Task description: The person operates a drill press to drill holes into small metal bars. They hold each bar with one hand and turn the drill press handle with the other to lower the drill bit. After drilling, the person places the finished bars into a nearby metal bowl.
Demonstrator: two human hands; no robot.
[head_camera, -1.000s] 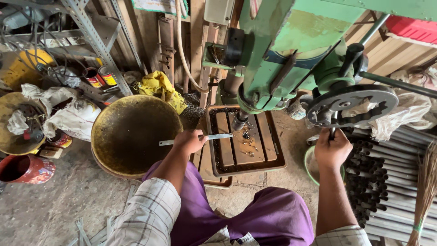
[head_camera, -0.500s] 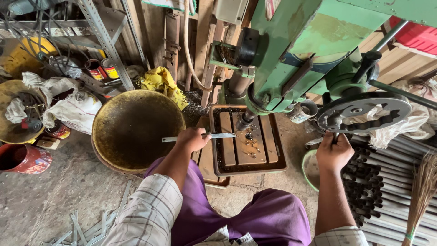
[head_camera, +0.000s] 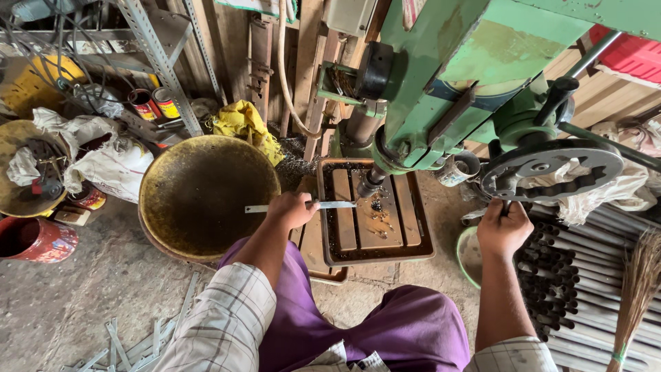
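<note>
1. The left hand [head_camera: 292,209] has its grip clenched around a flat metal strip [head_camera: 303,205], holding it level; the strip runs through the fist, one end sticking out left over the big round pan [head_camera: 206,193], the other end reaching right onto the drill table [head_camera: 413,220].
2. The right end of the strip lies on the slotted table just below the drill chuck [head_camera: 372,182]; the chuck tip is just beside the strip, but contact cannot be told.
3. Metal chips lie scattered on the table around the spot under the chuck.
4. The right hand [head_camera: 505,227] is closed in a fist on a handle at the lower edge of the spoked feed wheel [head_camera: 551,169] on the side of the green drill press [head_camera: 468,76].
5. The two hands are well apart: the left at the table's left edge, the right beyond its right edge.
6. The person sits close to the machine, purple-clad knees [head_camera: 385,324] just under the table, checked sleeves on both arms.
7. On the floor to the right lies a stack of metal tubes [head_camera: 592,275], with a broom [head_camera: 637,289] across them.
8. To the left are a white sack [head_camera: 113,162], a red pot [head_camera: 34,240] and a yellow cloth [head_camera: 241,124]; more cut strips [head_camera: 144,341] lie on the floor at lower left.
</note>
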